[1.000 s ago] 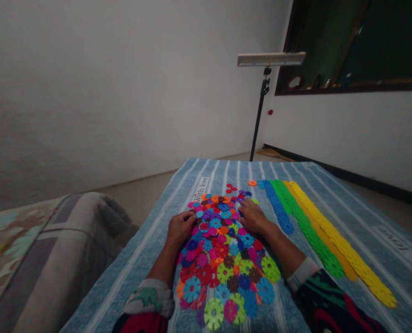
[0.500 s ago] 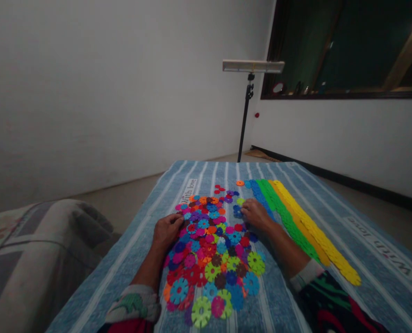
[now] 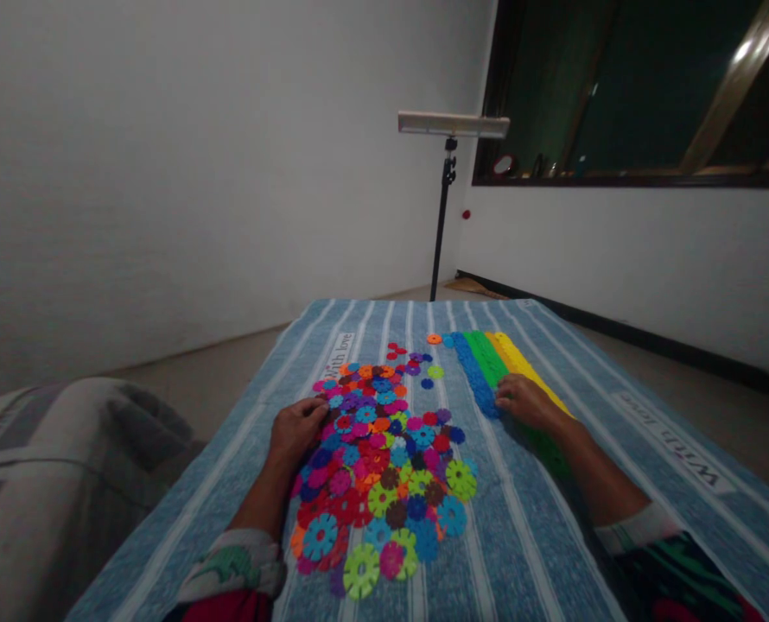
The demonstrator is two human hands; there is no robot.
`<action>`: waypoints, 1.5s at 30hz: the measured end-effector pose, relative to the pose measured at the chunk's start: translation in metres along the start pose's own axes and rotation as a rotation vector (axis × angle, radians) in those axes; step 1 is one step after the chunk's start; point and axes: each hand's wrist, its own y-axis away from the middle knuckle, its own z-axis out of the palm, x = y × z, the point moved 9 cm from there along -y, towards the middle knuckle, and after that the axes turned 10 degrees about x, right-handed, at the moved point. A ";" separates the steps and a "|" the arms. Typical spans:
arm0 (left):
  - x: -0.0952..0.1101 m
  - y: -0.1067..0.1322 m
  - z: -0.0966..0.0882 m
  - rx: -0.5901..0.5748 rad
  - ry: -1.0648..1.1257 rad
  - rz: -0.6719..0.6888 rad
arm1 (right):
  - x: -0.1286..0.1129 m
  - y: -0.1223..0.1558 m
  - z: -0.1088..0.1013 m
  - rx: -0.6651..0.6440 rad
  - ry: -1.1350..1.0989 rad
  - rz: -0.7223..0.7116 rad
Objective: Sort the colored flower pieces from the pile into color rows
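A loose pile of multicoloured, notched plastic flower discs (image 3: 384, 466) covers the middle of the striped cloth. My left hand (image 3: 299, 425) rests at the pile's left edge, thumb and fingers drawn together by the discs; whatever is between them is hidden. Over to the right, my right hand (image 3: 525, 401) pinches a blue disc (image 3: 493, 409) at the near end of the blue row (image 3: 475, 373). Beside that row run overlapping lines of green discs (image 3: 484, 352), orange discs (image 3: 502, 350) and yellow discs (image 3: 525, 358); my right hand and forearm hide their nearer parts.
Blue-and-white striped cloth (image 3: 229, 527) covers the table. A single orange disc (image 3: 435, 339) and a light blue disc (image 3: 448, 341) lie by the far end of the rows. A lamp stand (image 3: 441, 216) rises behind the table. Grey fabric (image 3: 79, 475) drapes something at left.
My right hand has moved right from beside the pile to the near end of the blue row, carrying a blue disc. My left hand stays at the pile's edge. The view has turned slightly right.
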 end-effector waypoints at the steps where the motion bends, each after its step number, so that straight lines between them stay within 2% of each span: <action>1: 0.000 0.000 0.000 0.000 -0.004 0.003 | 0.000 0.001 0.003 -0.010 0.008 0.002; 5: 0.001 -0.001 0.000 0.004 0.011 0.010 | 0.000 0.004 0.009 -0.028 0.046 0.016; 14: 0.006 0.004 -0.001 0.009 0.041 0.045 | -0.003 0.007 0.004 0.038 0.116 0.081; 17: 0.007 0.006 0.000 0.004 0.054 0.040 | -0.021 0.006 0.009 0.048 0.097 0.043; 20: 0.004 0.007 0.002 -0.009 0.071 0.028 | -0.050 0.005 0.018 0.043 0.039 -0.010; 26: 0.002 0.009 0.004 -0.016 0.064 0.039 | -0.121 0.006 0.048 -0.084 -0.098 -0.195; 30: 0.003 0.009 0.003 -0.002 0.068 0.048 | -0.150 0.007 0.061 -0.119 -0.102 -0.227; 36: 0.000 0.010 0.006 -0.007 0.096 0.042 | -0.177 0.014 0.063 -0.165 -0.167 -0.290; 42: 0.003 0.012 0.004 0.000 0.065 0.037 | -0.182 0.020 0.059 -0.186 -0.364 -0.359; 45: 0.004 0.013 0.004 -0.003 0.078 0.027 | -0.176 0.016 0.060 -0.163 -0.417 -0.337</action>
